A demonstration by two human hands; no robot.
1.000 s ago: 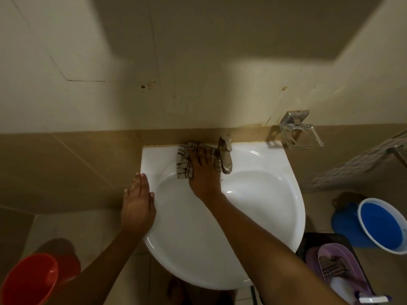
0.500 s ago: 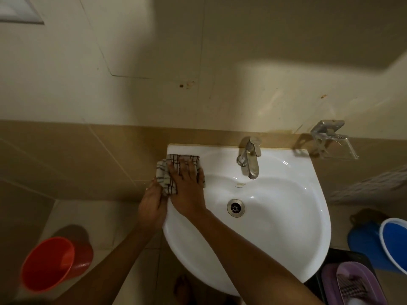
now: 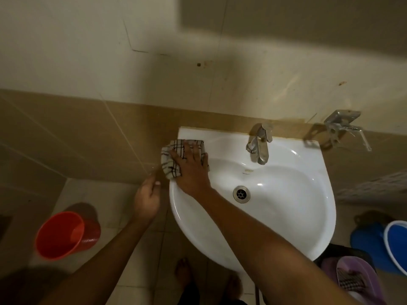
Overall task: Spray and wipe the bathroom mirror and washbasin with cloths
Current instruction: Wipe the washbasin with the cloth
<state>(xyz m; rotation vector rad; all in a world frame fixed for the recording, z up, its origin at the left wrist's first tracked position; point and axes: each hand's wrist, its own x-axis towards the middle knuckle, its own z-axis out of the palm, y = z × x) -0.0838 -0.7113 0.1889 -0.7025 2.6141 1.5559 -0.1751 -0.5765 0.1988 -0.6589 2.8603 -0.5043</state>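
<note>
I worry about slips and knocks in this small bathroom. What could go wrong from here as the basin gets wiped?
The checked cloth under the right hand overhangs the washbasin rim's left corner, so it might slide off. A wider sweep could bump the tap. The bare foot stands near the orange bucket; stepping sideways could knock it.
</note>
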